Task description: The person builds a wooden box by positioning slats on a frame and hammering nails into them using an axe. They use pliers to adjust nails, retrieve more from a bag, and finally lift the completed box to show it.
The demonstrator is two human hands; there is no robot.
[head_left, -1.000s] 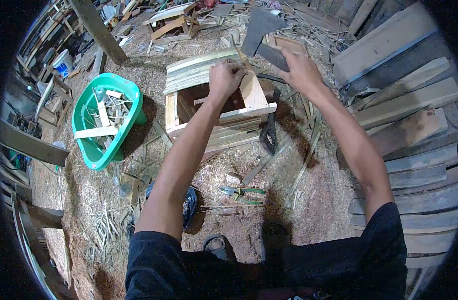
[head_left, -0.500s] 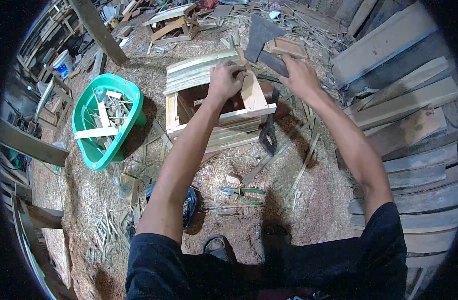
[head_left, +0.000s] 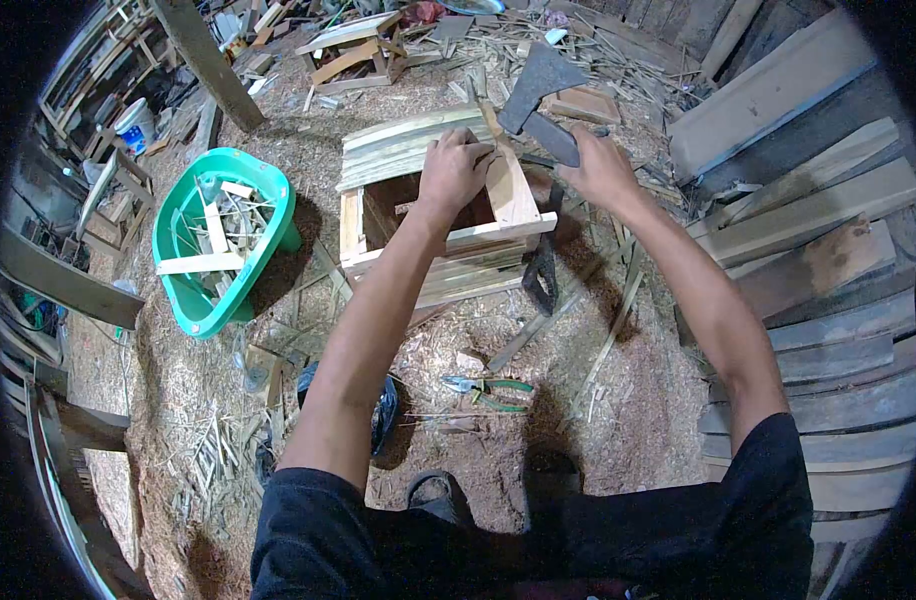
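Note:
A small wooden box (head_left: 428, 262) of pale slats stands before me, partly open on top. My left hand (head_left: 456, 172) rests over its upper right part, fingers pinched together beside a pale board (head_left: 511, 190); whatever they hold is too small to make out. In my right hand (head_left: 600, 168) is the handle of a hatchet (head_left: 541, 85), its dark head raised above the box's far right corner. A handsaw (head_left: 540, 283) with a dark handle leans at the box's right side.
Pliers (head_left: 488, 390) with green handles lie on the sawdust floor near my feet. To the left stands a green tub (head_left: 204, 322) of wood scraps. Stacked planks (head_left: 808, 230) line the right side. A small wooden frame (head_left: 351, 55) sits farther back.
The view has shifted slightly, so the box appears a little farther right. The hatchet head has tilted slightly and moved a little right. My left hand keeps its place on the box.

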